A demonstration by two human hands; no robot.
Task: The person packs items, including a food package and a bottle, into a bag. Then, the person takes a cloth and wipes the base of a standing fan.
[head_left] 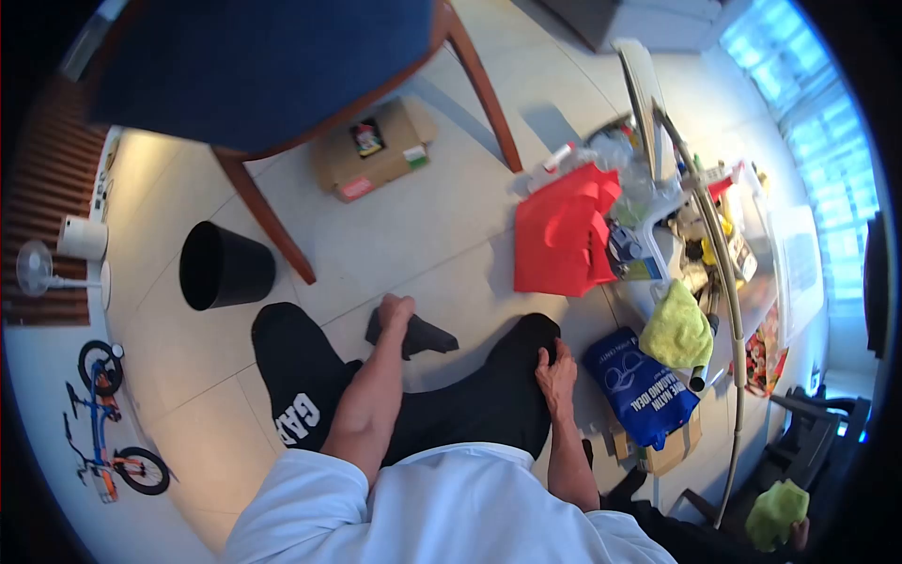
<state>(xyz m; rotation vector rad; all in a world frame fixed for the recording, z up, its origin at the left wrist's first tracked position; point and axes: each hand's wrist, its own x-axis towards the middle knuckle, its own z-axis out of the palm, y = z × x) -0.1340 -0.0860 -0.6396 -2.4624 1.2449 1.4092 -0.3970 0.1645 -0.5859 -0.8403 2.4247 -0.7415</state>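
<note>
My left hand (pixel 396 308) is closed on a dark grey cloth (pixel 427 336), which hangs or lies over the tiled floor between my knees. My right hand (pixel 557 369) rests on my right knee in black trousers, its fingers apart and nothing in it. Right of that knee lies a blue bag (pixel 639 385) with white lettering. A red bag (pixel 564 230) stands on the floor beyond the knee. A green cloth (pixel 676 327) is draped at the edge of a heap of household items.
A black bin (pixel 225 266) stands beyond my left knee, near a chair (pixel 272 75) with wooden legs. Under the chair is a cardboard box (pixel 376 150). A small bicycle (pixel 105 418) is at the far left. Another person's hand (pixel 800 534) holds a green cloth (pixel 776 514), lower right.
</note>
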